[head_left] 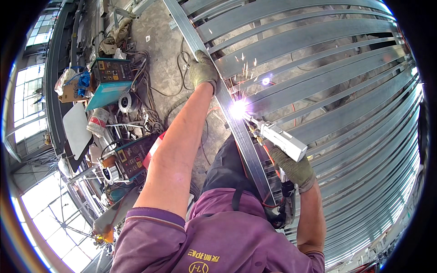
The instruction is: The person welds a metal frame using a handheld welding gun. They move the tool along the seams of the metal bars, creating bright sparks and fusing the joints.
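My left hand (203, 72), in a green-grey work glove, is wrapped over the edge of a long flat steel rail (243, 139) that runs from far left to near middle. A welding torch (284, 142) with a boxy white body is in my gloved right hand (293, 169). Its tip meets the rail where a crossing steel slat (291, 91) joins it. There a bright white-violet arc (237, 109) glows, hiding the joint itself, and sparks fly up and away. An orange-red hose (269, 157) runs along the torch toward my wrist.
Many parallel grey slats (355, 107) spread to the right, with gaps between them. On the left stand a teal welding machine (109, 84) and a second one (136, 157), beside wire spools and tangled cables (148, 95). Concrete floor (159, 36) shows between.
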Demonstrator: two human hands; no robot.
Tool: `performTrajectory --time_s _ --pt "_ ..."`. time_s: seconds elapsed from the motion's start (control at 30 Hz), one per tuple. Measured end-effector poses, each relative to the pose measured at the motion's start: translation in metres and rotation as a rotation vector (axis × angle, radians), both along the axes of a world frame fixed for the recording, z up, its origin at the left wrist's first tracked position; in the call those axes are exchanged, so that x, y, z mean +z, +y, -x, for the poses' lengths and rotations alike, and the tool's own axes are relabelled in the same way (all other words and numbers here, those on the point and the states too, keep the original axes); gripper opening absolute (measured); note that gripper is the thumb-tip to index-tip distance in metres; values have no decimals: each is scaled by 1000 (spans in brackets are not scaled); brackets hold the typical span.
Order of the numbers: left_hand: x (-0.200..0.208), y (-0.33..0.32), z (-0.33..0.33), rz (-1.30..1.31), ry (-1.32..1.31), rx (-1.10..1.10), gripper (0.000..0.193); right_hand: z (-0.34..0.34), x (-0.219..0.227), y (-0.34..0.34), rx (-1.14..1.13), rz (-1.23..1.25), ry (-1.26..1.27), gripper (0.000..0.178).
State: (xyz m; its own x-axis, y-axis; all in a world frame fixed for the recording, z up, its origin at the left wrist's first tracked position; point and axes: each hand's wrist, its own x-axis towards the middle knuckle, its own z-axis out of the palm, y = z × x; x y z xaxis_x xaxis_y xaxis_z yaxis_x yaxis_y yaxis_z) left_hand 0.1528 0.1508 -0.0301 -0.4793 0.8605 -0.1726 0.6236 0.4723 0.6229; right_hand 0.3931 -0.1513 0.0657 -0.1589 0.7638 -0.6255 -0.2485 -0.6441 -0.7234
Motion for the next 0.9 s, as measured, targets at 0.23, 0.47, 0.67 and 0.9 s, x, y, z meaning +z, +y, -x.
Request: performTrajectory --time_s 0.23,0.47,0.67,0.9 --pt "13 0 -2 10 -57 -13 72 1 -5 0 3 -10 19 45" --pt "2 9 3 -14 -20 10 62 2 -8 -2 -3 -9 22 45" --pt "-14 18 15 -26 -8 8 59 4 -6 2 4 -1 14 44" --pt "-9 19 16 -37 -23 -6 69 6 1 5 20 19 -24 44"
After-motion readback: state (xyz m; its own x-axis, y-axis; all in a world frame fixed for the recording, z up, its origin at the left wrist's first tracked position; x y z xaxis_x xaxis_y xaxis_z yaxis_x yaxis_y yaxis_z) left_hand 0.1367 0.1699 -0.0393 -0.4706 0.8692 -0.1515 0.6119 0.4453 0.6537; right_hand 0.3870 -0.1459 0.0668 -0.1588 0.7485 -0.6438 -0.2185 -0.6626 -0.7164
